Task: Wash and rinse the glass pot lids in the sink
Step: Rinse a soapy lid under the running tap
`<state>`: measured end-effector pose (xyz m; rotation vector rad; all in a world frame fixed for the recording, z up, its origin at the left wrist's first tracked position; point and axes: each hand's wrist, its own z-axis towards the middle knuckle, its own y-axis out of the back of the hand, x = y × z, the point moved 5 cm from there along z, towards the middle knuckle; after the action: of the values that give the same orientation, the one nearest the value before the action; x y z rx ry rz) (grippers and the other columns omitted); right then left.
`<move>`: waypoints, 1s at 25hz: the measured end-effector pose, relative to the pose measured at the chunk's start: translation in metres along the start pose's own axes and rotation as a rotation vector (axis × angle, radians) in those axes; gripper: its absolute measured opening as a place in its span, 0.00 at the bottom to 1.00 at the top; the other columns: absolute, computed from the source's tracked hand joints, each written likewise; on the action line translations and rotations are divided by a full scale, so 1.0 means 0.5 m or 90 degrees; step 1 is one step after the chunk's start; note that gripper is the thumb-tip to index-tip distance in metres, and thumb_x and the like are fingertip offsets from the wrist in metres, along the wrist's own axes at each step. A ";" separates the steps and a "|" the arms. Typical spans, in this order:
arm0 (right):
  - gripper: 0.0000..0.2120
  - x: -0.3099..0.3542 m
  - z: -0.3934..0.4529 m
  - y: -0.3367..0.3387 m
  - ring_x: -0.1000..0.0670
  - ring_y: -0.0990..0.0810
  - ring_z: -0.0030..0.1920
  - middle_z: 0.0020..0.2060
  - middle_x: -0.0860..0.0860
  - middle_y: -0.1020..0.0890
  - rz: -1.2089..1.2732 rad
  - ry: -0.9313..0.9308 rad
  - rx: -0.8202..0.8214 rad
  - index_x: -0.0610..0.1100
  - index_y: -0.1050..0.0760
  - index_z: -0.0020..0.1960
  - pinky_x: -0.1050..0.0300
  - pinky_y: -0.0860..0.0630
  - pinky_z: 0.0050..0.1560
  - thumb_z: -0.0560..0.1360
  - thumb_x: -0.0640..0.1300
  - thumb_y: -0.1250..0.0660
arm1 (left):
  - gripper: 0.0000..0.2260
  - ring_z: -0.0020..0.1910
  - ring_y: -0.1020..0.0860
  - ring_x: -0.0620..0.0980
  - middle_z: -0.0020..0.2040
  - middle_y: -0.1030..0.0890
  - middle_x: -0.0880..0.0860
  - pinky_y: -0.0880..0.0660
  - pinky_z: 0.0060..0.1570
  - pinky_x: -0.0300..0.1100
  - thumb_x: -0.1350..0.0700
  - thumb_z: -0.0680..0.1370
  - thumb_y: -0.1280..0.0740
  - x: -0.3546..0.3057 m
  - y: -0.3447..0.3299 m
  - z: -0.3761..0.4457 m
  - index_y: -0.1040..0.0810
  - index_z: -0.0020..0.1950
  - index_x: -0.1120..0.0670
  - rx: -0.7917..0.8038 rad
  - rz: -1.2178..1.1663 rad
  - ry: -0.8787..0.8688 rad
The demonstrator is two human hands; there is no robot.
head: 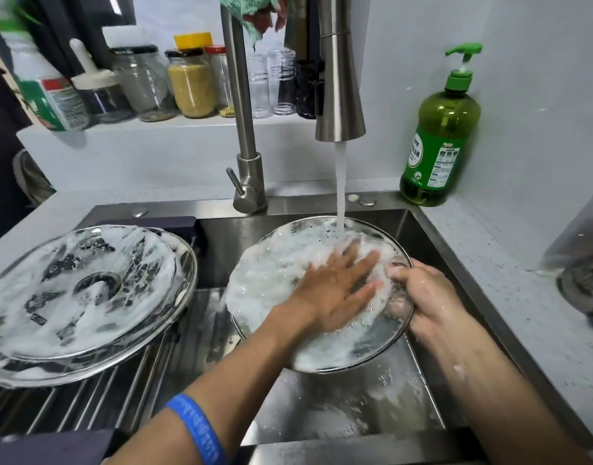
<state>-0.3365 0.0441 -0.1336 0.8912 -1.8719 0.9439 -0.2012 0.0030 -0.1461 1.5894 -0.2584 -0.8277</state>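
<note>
A round glass pot lid (265,280) with a steel rim is held tilted over the sink (338,407), covered in foam. Water streams from the faucet (338,95) onto its upper part. My right hand (426,297) grips the lid's right edge. My left hand (335,290) lies flat on the lid's inner face, fingers spread under the water. A second, larger soapy glass lid (80,297) rests upside down on the steel rack (97,407) at the left, with another lid's rim showing beneath it.
A green dish soap bottle (439,135) stands on the counter at the back right. Jars and bottles (187,82) line the ledge behind the faucet. A cloth (248,11) hangs above. A metal object (583,286) sits at the far right.
</note>
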 end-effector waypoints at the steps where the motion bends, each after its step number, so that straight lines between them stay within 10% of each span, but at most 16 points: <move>1: 0.11 0.004 0.002 0.006 0.45 0.15 0.32 0.35 0.42 0.14 -0.001 0.008 -0.003 0.38 0.20 0.48 0.50 0.17 0.30 0.76 0.26 0.38 | 0.28 0.79 0.57 0.52 0.78 0.63 0.43 0.66 0.71 0.57 0.30 0.79 0.59 0.000 -0.003 -0.009 0.54 0.78 0.34 -0.012 -0.004 -0.023; 7: 0.12 0.024 0.011 0.023 0.48 0.14 0.34 0.33 0.49 0.14 -0.001 0.059 -0.026 0.42 0.21 0.48 0.50 0.16 0.32 0.76 0.28 0.37 | 0.32 0.80 0.62 0.56 0.80 0.63 0.47 0.60 0.73 0.61 0.29 0.78 0.52 0.161 0.020 -0.126 0.58 0.79 0.36 -0.105 0.029 0.353; 12: 0.08 0.016 0.014 0.014 0.45 0.13 0.39 0.43 0.43 0.13 0.050 0.043 -0.017 0.42 0.20 0.50 0.45 0.15 0.38 0.78 0.32 0.35 | 0.19 0.58 0.19 0.48 0.68 0.22 0.52 0.22 0.59 0.47 0.60 0.77 0.29 0.184 0.050 -0.180 0.26 0.67 0.49 -0.395 -0.762 0.431; 14: 0.09 0.008 0.020 0.007 0.39 0.14 0.47 0.49 0.39 0.14 0.058 0.023 0.004 0.40 0.20 0.55 0.37 0.17 0.48 0.78 0.32 0.35 | 0.06 0.44 0.16 0.48 0.56 0.15 0.56 0.20 0.44 0.45 0.61 0.77 0.31 0.181 0.053 -0.181 0.16 0.52 0.54 -0.339 -0.872 0.490; 17: 0.08 0.001 0.032 0.011 0.37 0.14 0.49 0.47 0.40 0.14 0.007 0.055 -0.034 0.41 0.19 0.52 0.37 0.18 0.51 0.77 0.32 0.35 | 0.14 0.32 0.18 0.50 0.50 0.13 0.58 0.22 0.31 0.45 0.64 0.77 0.37 0.146 0.048 -0.183 0.12 0.40 0.58 -0.176 -0.973 0.460; 21: 0.08 0.006 0.041 0.009 0.45 0.15 0.44 0.51 0.43 0.15 -0.320 0.189 -0.110 0.42 0.21 0.58 0.46 0.18 0.47 0.79 0.41 0.34 | 0.12 0.26 0.18 0.55 0.44 0.14 0.63 0.20 0.24 0.46 0.71 0.74 0.40 0.123 0.052 -0.187 0.17 0.49 0.70 -0.175 -1.115 0.433; 25: 0.33 -0.029 0.028 -0.028 0.38 0.47 0.79 0.80 0.44 0.51 -0.913 0.219 -0.015 0.49 0.57 0.81 0.37 0.42 0.75 0.82 0.55 0.47 | 0.18 0.39 0.21 0.59 0.54 0.16 0.66 0.18 0.33 0.56 0.74 0.75 0.43 0.102 0.059 -0.182 0.20 0.56 0.59 -0.134 -1.104 0.321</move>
<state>-0.3239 0.0287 -0.1482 1.5451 -0.5815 0.1189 -0.0983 0.0365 -0.1385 1.4865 1.7326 -1.5259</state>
